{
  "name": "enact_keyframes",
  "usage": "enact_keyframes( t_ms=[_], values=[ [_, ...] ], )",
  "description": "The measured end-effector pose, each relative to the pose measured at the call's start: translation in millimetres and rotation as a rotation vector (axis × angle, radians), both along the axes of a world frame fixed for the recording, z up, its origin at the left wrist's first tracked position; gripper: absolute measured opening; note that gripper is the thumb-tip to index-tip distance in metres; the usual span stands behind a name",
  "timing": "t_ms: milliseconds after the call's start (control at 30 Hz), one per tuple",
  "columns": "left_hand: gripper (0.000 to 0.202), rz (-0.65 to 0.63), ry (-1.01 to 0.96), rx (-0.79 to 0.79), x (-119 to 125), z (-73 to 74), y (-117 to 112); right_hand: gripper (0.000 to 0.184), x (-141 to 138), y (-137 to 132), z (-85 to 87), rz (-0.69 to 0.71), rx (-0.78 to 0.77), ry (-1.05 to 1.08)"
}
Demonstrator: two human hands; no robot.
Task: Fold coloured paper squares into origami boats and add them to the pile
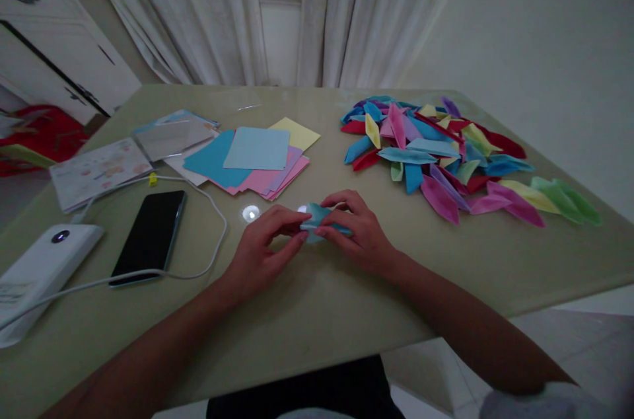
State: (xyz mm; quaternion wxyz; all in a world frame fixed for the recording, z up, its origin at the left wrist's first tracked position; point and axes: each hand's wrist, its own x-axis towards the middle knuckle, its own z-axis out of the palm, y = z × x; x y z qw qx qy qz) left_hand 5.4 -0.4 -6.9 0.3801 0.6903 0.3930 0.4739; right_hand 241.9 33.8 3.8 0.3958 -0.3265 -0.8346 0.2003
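Observation:
Between my two hands, a little above the table (297,313), is a small piece of light blue folded paper (315,219). My left hand (267,247) pinches its left end with thumb and fingertips. On its right side my right hand (359,234) is closed, with thumb and forefinger pressed on the paper. The fingers hide part of the folds. Beyond my hands lies a loose stack of square paper sheets (255,149) in light blue, teal, pink, purple and yellow. To the right spreads a heap of folded paper pieces (426,148) in many colours.
At the left lie a black-screened phone (148,234), a white power bank (47,280) and a looping white cable (218,254). A patterned card (102,168) and clear plastic sleeves (173,137) are behind them. Curtains (188,9) hang past the table's far edge.

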Motion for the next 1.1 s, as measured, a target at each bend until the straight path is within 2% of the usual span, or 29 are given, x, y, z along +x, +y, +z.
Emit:
enact_keyframes(
  t_ms=[167,333,433,500,633,733,933,1100],
  values=[
    [0.021,0.151,-0.132,-0.047,-5,2.2,4,0.021,6,6,2.2,-0.103,-0.065,0.051],
    [0.012,0.18,-0.184,-0.061,-11,2.3,9,0.018,11,15,-3.0,-0.125,-0.26,0.256],
    [0.019,0.166,-0.121,-0.041,-12,0.5,10,0.012,11,17,-5.8,-0.085,-0.282,0.312],
    [0.019,0.164,0.001,-0.004,-14,-0.5,12,0.008,12,18,-5.6,-0.057,-0.236,0.269],
    [0.004,0.212,0.279,0.134,-23,-1.2,17,0.007,18,21,-4.4,-0.009,-0.113,0.09],
    [0.012,0.179,0.412,0.191,-30,-3.2,20,0.01,21,24,-5.5,0.01,-0.026,-0.031],
    [0.026,0.057,0.533,0.148,-35,-10.3,22,0.018,21,24,-7.2,0.04,-0.042,-0.201],
    [0.029,0.04,0.576,0.123,-35,-11.5,24,0.024,22,25,-6.4,0.033,-0.074,-0.278]
  ],
)
